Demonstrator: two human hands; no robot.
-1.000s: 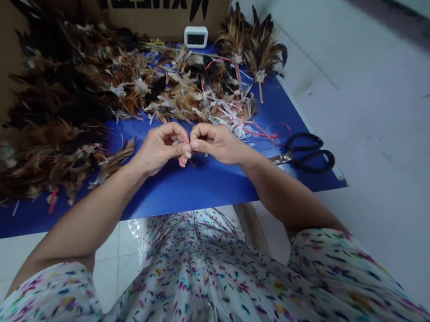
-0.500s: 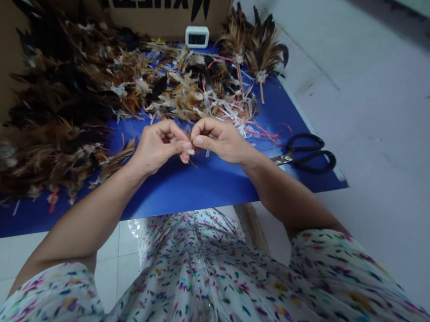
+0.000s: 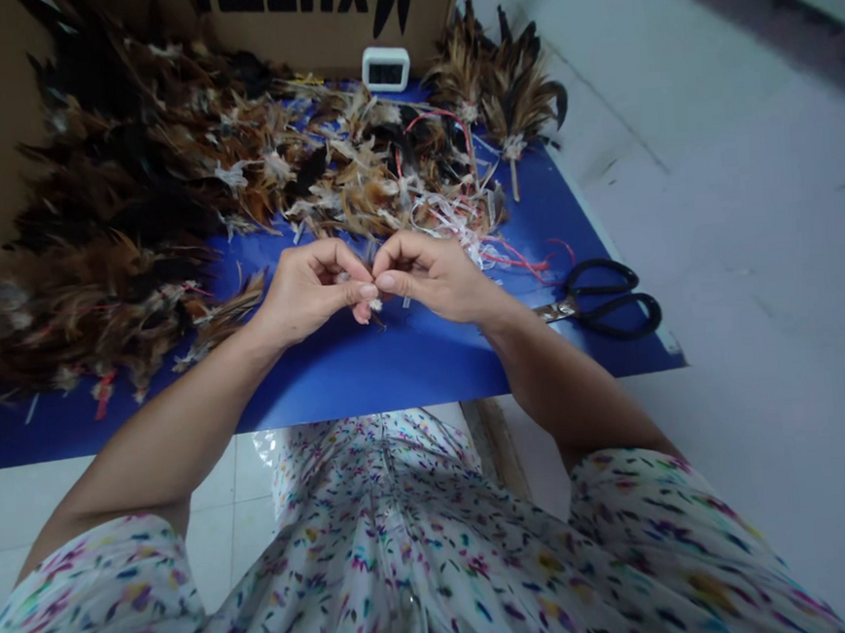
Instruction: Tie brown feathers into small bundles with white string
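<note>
My left hand (image 3: 316, 288) is closed in a pinch on a small feather tuft (image 3: 376, 305), whose pale fluffy end shows below the fingertips. Its tips meet those of my right hand (image 3: 430, 275), which is also pinched closed; whatever lies between its thumb and forefinger is too small to name. Just beyond both hands spreads a pile of brown and black feathers (image 3: 353, 180). White and red ties (image 3: 455, 221) lie tangled behind my right hand. Black-handled scissors (image 3: 597, 301) rest to the right, partly behind my right forearm.
The blue board (image 3: 369, 374) lies under everything. A cardboard box (image 3: 327, 36) stands at the back, with a small white digital clock (image 3: 386, 70) before it. Feather bunches (image 3: 515, 104) stand at the back right, and more brown feathers (image 3: 100, 313) cover the left side.
Both pinches have drawn slightly closer together, and less of the feather tuft shows between them. Nothing else has visibly moved apart from a slight shift of the view.
</note>
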